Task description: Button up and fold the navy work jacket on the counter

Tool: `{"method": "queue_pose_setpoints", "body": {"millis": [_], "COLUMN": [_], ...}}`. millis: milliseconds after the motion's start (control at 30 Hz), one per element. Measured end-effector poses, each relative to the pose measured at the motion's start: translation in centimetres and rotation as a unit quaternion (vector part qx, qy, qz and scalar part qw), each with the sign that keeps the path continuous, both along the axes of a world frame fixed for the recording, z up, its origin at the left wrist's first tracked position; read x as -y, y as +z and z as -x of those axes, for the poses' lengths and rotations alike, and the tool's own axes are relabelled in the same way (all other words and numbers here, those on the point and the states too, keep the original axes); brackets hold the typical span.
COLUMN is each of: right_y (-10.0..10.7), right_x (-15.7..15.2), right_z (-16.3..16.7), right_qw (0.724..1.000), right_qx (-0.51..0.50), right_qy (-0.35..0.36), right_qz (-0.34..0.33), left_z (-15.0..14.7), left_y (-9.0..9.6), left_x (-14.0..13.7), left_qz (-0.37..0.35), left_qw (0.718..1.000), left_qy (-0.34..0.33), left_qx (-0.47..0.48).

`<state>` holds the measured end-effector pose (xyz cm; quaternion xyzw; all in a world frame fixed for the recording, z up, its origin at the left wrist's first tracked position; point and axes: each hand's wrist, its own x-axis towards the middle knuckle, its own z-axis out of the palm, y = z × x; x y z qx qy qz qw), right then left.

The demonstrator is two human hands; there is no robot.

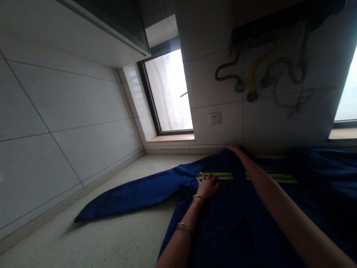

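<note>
A dark blue work jacket (pixel 223 216) with yellow-green striped bands lies spread over a pale countertop. One long sleeve (pixel 134 197) stretches out to the left. My left hand (pixel 208 185) rests on the chest by the left striped band, palm down with fingers spread; two bracelets are on that arm. Farther off, my right hand (pixel 234 149) is closed on the jacket's upper edge near the collar, against the wall side. Its fingertips are small and partly hidden. The right part of the jacket lies bunched and in deep shade.
Speckled countertop (pixel 119 238) shows left of the jacket, bordered by tiled walls (pixel 83 149). A window (pixel 170 93) and a wall socket (pixel 215 118) are behind. Pipes (pixel 252 82) hang from a dark appliance (pixel 279 26). A cabinet (pixel 111 29) juts out overhead at left.
</note>
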<state>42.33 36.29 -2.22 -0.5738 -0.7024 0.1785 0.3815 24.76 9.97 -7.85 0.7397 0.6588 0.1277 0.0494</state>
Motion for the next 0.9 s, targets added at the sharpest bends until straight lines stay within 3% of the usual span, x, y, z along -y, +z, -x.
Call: {"method": "queue_pose_setpoints", "body": {"millis": [300,400,533,700,900], "right_y": [0.0,-1.1,-3.9,-7.5,-8.5], "right_x": [0.0,1.6,4.0,4.7,3.4], "right_z": [1.3,1.9,3.0,4.1,4.7], "right_qw": [0.997,0.985,0.967,0.959,0.958], "right_qx": [0.042,0.128,0.255,0.279,0.276], "right_qy": [-0.042,-0.068,-0.019,-0.013,-0.038], "right_qz": [-0.050,-0.092,-0.021,0.056,0.072], "left_z": [0.0,0.0,0.0,-0.1,-0.2], "left_y": [0.3,0.2,0.1,-0.1,-0.1], "left_x": [0.3,0.3,0.2,0.1,0.2], "left_qz": [-0.004,-0.003,-0.001,-0.004,-0.001], "left_qw": [1.000,1.000,1.000,1.000,0.999], "left_qy": [0.003,0.003,0.003,-0.003,-0.002], "left_qx": [0.003,-0.003,-0.019,-0.030,-0.036]}}
